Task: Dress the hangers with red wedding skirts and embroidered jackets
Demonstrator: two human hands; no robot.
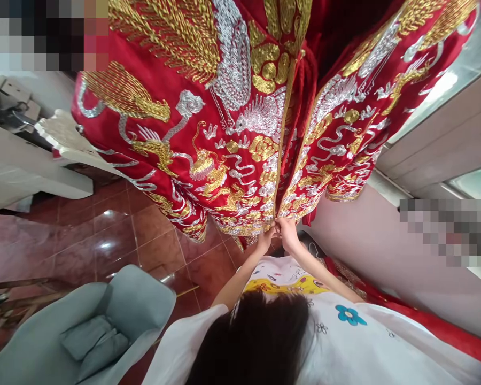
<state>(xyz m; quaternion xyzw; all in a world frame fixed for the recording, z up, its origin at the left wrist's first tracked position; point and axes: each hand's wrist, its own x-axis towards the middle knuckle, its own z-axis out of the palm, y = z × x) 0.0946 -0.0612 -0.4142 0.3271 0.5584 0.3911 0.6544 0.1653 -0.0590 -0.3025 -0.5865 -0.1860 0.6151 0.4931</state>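
A red garment (208,133) heavy with gold and silver embroidery hangs in front of me and fills the upper half of the view. Its two front panels meet at a central opening (282,160). My left hand (265,239) is closed in a pinch on the bottom hem of the left panel. Right beside it, my right hand (287,231) is closed on the hem of the right panel. The two hands touch at the bottom of the opening. My white printed shirt (344,331) and dark hair (252,342) fill the lower edge.
A grey armchair (84,331) stands at the lower left on a glossy red-brown tiled floor (116,235). White furniture (32,176) is at the left. A pale wall (377,251) and a window ledge (444,139) run along the right.
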